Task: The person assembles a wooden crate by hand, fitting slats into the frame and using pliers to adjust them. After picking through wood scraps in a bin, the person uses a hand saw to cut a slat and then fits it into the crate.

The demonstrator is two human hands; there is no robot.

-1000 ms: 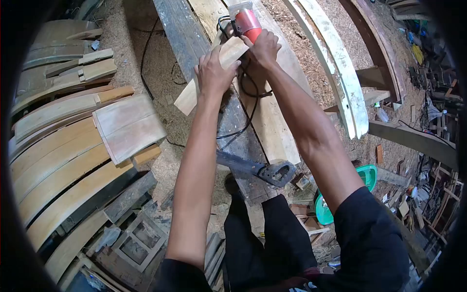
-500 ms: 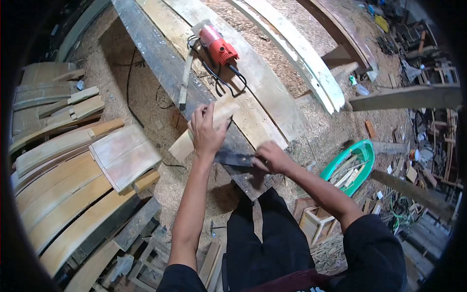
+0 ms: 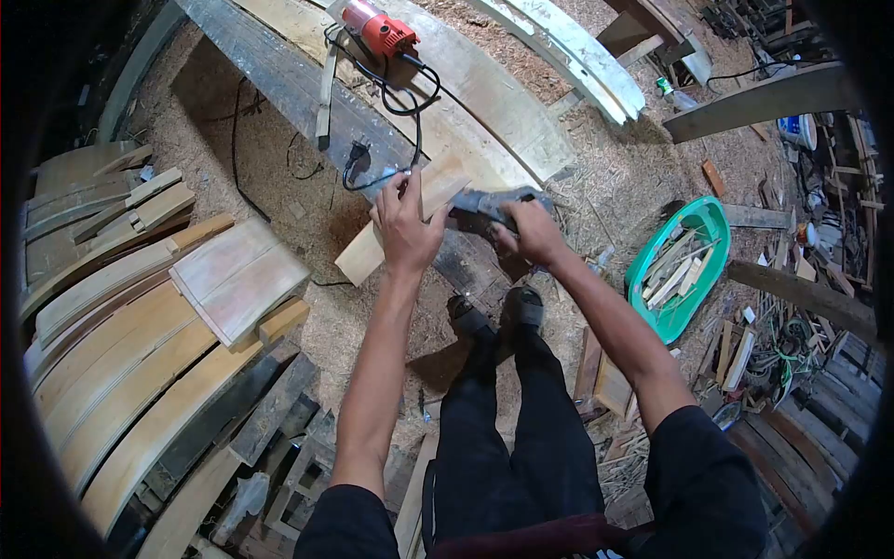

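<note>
A short pale wooden board (image 3: 361,254) lies across the dark bench plank (image 3: 279,84), tilted in view. My left hand (image 3: 408,228) grips this board from above, fingers over its far edge and thumb towards the near side. In my right hand (image 3: 533,231) is a dark, flat tool (image 3: 473,212), fingers closed round its right end. The tool's other end reaches the right end of the board; blur and my fingers hide its exact kind. A black cord with a plug (image 3: 357,151) lies just beyond my left hand.
A red power tool (image 3: 384,30) rests on pale planks ahead, its cord looping nearby. Curved boards (image 3: 140,382) are stacked at left. At right, a green tub (image 3: 677,321) holds wood scraps. Shavings cover the floor, and a white curved beam (image 3: 568,61) stands beyond.
My right hand and the dark tool have moved forward, away from my body, and slightly right. My left hand stays on the board. The camera view has shifted, now showing my feet.
</note>
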